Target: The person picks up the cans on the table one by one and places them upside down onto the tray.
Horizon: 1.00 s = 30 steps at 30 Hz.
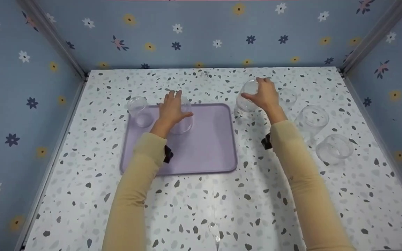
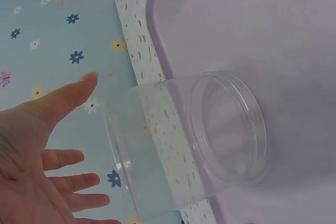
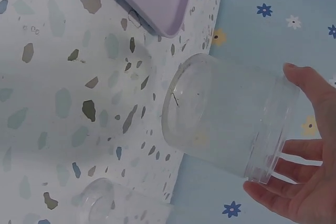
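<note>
A clear jar (image 1: 245, 101) is pinched round its rim by the right hand (image 1: 266, 93), just right of the tray (image 1: 208, 153); it could be dropped if the grip were loosened. By the tray's far edge, another jar (image 2: 184, 145) is left ungrasped beside the spread left hand (image 1: 170, 109) and might be toppled by a careless thumb. The small jar (image 1: 289, 97) farther right of the tray could be knocked by the right wrist.
</note>
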Motion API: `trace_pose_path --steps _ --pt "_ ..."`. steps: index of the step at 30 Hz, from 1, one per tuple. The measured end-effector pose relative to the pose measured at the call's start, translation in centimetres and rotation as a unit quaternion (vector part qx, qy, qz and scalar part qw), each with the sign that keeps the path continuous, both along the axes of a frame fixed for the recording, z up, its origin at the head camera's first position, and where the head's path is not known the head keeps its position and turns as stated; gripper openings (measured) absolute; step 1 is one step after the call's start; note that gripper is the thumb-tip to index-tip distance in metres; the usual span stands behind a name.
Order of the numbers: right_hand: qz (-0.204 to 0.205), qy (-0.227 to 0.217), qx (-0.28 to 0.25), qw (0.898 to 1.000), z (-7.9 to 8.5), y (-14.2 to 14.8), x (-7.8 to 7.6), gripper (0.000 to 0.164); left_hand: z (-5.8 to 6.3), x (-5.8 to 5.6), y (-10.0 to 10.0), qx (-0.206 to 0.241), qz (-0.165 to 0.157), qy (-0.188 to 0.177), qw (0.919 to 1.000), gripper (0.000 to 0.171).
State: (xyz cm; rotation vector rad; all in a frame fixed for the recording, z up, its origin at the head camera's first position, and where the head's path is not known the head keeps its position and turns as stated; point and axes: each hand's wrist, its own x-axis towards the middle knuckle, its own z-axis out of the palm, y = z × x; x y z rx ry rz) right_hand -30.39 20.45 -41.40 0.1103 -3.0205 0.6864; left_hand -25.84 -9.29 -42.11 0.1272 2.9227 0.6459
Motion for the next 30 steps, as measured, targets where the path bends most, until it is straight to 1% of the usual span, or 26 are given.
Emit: trace_pose_path --steps 5,9,14,17,22,27,30 --pt "0.003 0.035 -0.025 0.999 0.6 0.1 0.8 0.082 0.2 0.3 0.6 0.007 0.000 0.024 0.9997 0.080" --pt "0.002 0.058 -0.042 0.997 0.9 0.2 1.4 0.082 0.2 0.6 1.2 0.021 0.001 0.063 0.9978 0.074" --pt "0.003 0.081 -0.069 0.994 1.2 0.2 2.2 0.083 0.0 0.9 1.9 0.049 0.003 0.116 0.9920 0.067" --pt "0.008 0.096 -0.087 0.992 1.3 0.2 2.6 0.082 0.1 1.0 2.5 0.070 0.000 0.140 0.9876 0.064" --pt "0.015 0.118 -0.112 0.987 1.4 -0.1 3.5 0.079 0.1 1.4 3.4 0.106 -0.010 0.161 0.9812 0.061" --pt "0.020 0.136 -0.136 0.981 1.5 -0.5 4.2 0.077 0.0 1.8 4.3 0.144 -0.021 0.181 0.9725 0.058" --pt "0.026 0.164 -0.155 0.974 1.4 -0.7 4.6 0.073 -0.1 2.0 4.8 0.162 -0.020 0.186 0.9689 0.057"
